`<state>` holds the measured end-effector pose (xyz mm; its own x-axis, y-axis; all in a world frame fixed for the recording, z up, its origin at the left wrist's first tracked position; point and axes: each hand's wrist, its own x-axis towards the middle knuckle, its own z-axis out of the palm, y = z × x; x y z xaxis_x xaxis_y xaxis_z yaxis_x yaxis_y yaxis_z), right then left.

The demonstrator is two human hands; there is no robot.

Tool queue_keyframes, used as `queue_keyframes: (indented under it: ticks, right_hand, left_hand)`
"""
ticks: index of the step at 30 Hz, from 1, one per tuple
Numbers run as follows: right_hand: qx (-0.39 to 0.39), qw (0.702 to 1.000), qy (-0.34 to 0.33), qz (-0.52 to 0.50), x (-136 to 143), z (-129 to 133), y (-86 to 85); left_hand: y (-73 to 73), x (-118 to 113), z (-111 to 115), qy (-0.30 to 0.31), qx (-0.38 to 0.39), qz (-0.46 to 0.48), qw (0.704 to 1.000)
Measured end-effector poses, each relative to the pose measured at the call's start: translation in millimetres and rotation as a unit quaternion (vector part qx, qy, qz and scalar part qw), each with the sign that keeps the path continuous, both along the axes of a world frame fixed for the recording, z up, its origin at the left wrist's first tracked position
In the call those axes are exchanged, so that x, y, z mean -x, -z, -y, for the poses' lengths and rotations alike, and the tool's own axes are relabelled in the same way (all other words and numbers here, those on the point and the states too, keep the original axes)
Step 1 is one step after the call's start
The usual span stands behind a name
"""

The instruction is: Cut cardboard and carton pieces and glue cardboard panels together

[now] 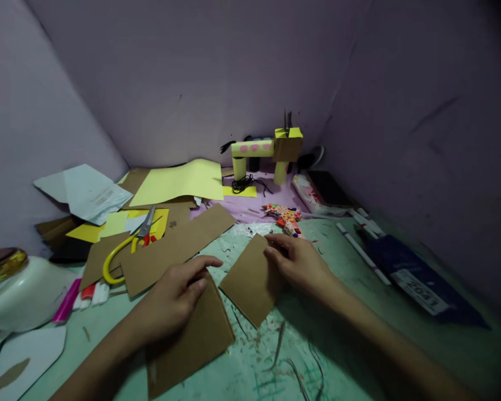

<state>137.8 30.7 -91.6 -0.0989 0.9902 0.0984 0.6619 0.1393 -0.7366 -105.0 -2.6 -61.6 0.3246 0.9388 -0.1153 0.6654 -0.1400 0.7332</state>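
Observation:
My right hand [298, 262] pinches a small brown cardboard piece [248, 281] at its right corner, thumb and forefinger together there. The piece lies tilted over the table. My left hand [177, 295] lies over a larger cardboard piece [196, 345], its forefinger stretched out and its thumb apart; the other fingers are partly hidden. Just beyond it, a long cardboard strip [179, 245] overlaps a pair of scissors with yellow handles [108, 264].
A yellow paper-and-cardboard animal figure [253, 148] stands at the back beside black string [242, 184]. Yellow sheets [179, 184] lie at back left. A phone [328, 188], white sticks [363, 253] and a dark blue packet [421, 284] are on the right. A white object [29, 295] stands left.

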Motion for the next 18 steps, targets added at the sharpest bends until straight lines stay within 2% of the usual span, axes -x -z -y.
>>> queue_keyframes:
  ticks: [3,5,8,10,12,15,18]
  right_hand:
    - [-0.124,0.992,0.006,0.025,4.7,9.8,-7.2]
    - [-0.186,0.982,0.001,0.008,2.0,13.3,-14.9]
    - [-0.202,0.977,0.058,-0.024,-19.1,7.5,-28.3]
    - [-0.156,0.978,0.141,0.001,-41.3,-3.5,-34.8]
    - [-0.061,0.975,0.208,0.045,-61.2,-17.4,-36.0]
    - [0.005,0.978,0.199,0.061,-72.1,-37.3,-26.3]
    - [0.065,0.984,0.165,0.032,-61.2,-52.1,-11.2]
  left_hand:
    - [-2.6,2.4,1.0,-0.003,0.014,0.051,0.999]
    - [-3.8,3.1,2.9,-0.008,0.029,0.101,0.994]
    - [-3.4,3.7,4.9,-0.064,0.031,0.176,0.982]
    - [-1.7,4.5,3.7,-0.131,0.024,0.222,0.966]
    - [1.1,5.8,0.4,-0.18,0.036,0.262,0.948]
    - [5.6,7.0,-6.0,-0.207,0.071,0.305,0.927]
    - [6.6,5.7,-8.9,-0.2,0.06,0.315,0.926]
